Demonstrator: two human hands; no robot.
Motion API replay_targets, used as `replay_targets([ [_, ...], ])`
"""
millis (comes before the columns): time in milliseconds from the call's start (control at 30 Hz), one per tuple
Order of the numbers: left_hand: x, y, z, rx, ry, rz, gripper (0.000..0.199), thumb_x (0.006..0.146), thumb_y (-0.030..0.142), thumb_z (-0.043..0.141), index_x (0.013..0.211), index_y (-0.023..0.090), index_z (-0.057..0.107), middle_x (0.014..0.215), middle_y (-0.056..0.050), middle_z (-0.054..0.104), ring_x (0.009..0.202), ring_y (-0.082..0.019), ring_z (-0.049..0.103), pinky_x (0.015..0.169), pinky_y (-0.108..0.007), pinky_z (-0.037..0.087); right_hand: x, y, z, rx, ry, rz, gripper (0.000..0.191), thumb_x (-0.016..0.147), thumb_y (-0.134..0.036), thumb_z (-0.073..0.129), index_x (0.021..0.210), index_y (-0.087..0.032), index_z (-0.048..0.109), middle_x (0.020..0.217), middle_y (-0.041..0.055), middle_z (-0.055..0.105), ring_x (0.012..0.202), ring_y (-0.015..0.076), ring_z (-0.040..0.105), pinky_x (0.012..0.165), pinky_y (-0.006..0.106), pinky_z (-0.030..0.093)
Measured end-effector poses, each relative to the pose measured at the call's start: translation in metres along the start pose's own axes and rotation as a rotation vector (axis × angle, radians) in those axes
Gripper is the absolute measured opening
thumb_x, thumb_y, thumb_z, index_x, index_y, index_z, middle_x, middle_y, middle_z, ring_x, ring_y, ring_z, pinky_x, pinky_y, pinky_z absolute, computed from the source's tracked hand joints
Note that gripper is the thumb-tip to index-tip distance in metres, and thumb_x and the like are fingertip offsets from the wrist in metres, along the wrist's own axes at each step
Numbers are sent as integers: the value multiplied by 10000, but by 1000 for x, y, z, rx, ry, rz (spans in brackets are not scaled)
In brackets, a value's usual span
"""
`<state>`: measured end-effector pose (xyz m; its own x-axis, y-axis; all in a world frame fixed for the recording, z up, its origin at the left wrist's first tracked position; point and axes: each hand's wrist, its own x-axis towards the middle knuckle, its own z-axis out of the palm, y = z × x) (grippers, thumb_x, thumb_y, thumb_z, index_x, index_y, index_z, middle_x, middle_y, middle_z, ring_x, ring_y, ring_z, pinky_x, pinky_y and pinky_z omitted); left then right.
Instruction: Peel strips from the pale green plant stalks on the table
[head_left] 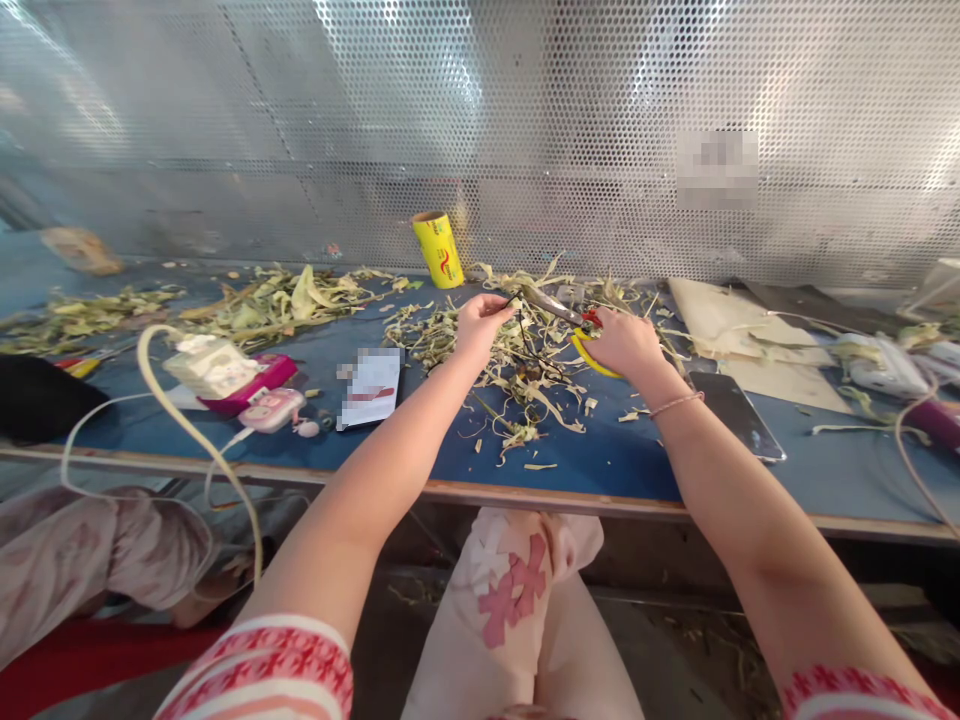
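In the head view my right hand is closed round the yellow and red handles of a pair of scissors. Their metal blades point left, close to the fingertips of my left hand. That hand pinches a thin dark stem with a pale piece of plant at its top. Beneath both hands spreads a pile of dried, pale green plant strips, with loose bits scattered in front of it on the blue tabletop.
A yellow tube stands behind the pile. Phones lie at left and right. A corded power strip sits further left, with a leaf heap behind. Brown sheets lie at right; a perforated metal wall closes the back.
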<state>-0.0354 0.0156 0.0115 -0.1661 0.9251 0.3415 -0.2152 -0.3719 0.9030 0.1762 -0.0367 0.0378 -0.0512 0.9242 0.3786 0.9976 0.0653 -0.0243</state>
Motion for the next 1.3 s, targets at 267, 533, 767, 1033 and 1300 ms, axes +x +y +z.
replay_targets([
  [267,-1,1,2,38,-5,25,205,608,73,714,713,167,566,699,24,595,654,-66,553,686,-217,446,-2,-5,-2,32,-4,-17,456,779,-528,489,1060,-192,614,959,129,709,941,296,648,825,401,438],
  [533,-1,-4,2,20,-39,98,315,607,53,738,769,193,506,738,21,613,727,-80,595,752,-242,470,-3,-9,-2,32,-24,-16,435,777,-529,498,1023,-191,619,923,123,709,922,288,648,802,373,440],
  [767,0,-6,3,24,-27,98,401,595,66,764,820,210,465,751,27,613,736,-87,608,758,-244,479,-4,-10,-4,31,-35,-4,430,781,-534,498,1010,-192,621,907,123,704,896,282,650,760,352,448],
  [1033,1,-9,1,33,-40,106,436,580,83,778,836,213,449,750,33,616,751,-91,612,780,-251,470,-4,-11,-3,22,-26,-4,417,785,-542,498,980,-195,623,886,124,702,881,275,654,748,344,459],
  [1300,4,-14,1,67,-36,120,419,591,60,759,839,207,455,757,24,610,740,-101,613,783,-277,481,-4,-11,-3,39,-42,23,439,765,-555,516,991,-196,630,880,114,707,854,263,654,711,322,457],
])
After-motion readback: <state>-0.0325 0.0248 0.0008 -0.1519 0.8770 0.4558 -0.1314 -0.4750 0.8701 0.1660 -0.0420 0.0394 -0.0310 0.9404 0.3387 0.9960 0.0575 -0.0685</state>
